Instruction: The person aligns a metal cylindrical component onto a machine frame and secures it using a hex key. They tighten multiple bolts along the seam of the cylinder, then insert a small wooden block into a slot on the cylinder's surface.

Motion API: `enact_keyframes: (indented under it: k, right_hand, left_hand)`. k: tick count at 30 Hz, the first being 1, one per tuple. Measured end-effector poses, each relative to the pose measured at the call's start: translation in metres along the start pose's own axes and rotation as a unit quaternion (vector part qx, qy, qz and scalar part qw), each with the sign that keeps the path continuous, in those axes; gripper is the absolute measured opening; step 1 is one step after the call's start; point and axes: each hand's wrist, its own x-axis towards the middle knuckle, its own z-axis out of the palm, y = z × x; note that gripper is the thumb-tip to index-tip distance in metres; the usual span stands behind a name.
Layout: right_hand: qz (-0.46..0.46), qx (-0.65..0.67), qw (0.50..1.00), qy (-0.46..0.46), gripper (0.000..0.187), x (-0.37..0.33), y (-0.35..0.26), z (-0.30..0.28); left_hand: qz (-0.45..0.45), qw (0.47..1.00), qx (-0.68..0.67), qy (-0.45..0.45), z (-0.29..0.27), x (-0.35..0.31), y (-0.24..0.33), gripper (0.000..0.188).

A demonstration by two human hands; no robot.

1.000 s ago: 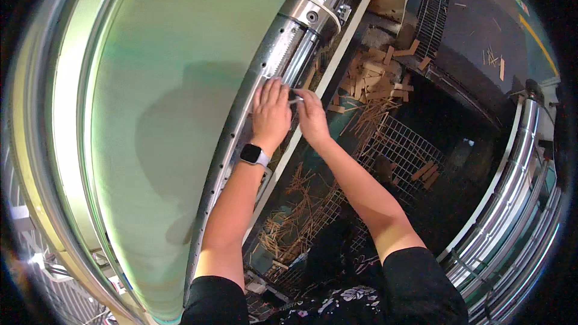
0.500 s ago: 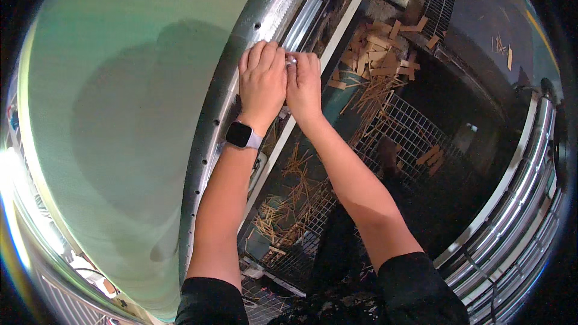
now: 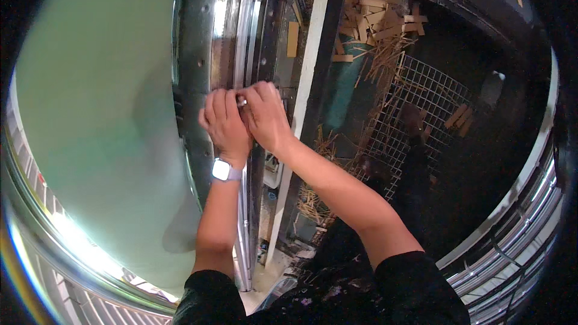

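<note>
Both of my hands are side by side on a shiny metal cylinder [image 3: 197, 42], at the bright lengthwise groove along it. My left hand [image 3: 227, 126] has its fingers bent and close together, pointing away from me, with a watch on the wrist. My right hand [image 3: 269, 119] touches it, its fingers curled and thumb side against the left. A small shiny metal piece [image 3: 242, 102] shows between the two hands; whether it is held or worn cannot be told. The fingertips and whatever is under them are mostly hidden.
To the left is a large pale green curved surface [image 3: 90, 102]. A white rail [image 3: 310, 54] runs beside the cylinder. Beyond it, cardboard scraps [image 3: 376, 15] lie around a wire grate [image 3: 415, 96]. Shiny metal rollers [image 3: 512, 253] stand at the lower right.
My hands have moved left and toward me along the cylinder, still together. The view has turned, so the cylinder now runs more upright in the picture.
</note>
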Motion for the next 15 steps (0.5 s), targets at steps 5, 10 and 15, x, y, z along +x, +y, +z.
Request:
enact_keyframes:
  k: [5,10,15]
  right_hand:
    - [-0.001,0.012,1.000,-0.017,0.027,0.0061,0.0001,-0.0057]
    - [0.023,0.034,0.999,-0.022,0.024,0.0018,0.0034,-0.0016]
    - [-0.006,0.000,1.000,-0.007,0.021,0.0003,0.0039,-0.0001]
  left_hand:
    - [0.034,0.999,-0.006,-0.014,0.0022,0.0013,-0.0065,0.034]
    - [0.039,0.999,-0.022,-0.017,0.0023,0.0021,-0.0058,0.036]
    - [0.020,0.999,-0.045,-0.005,0.0002,0.0031,-0.0013,0.032]
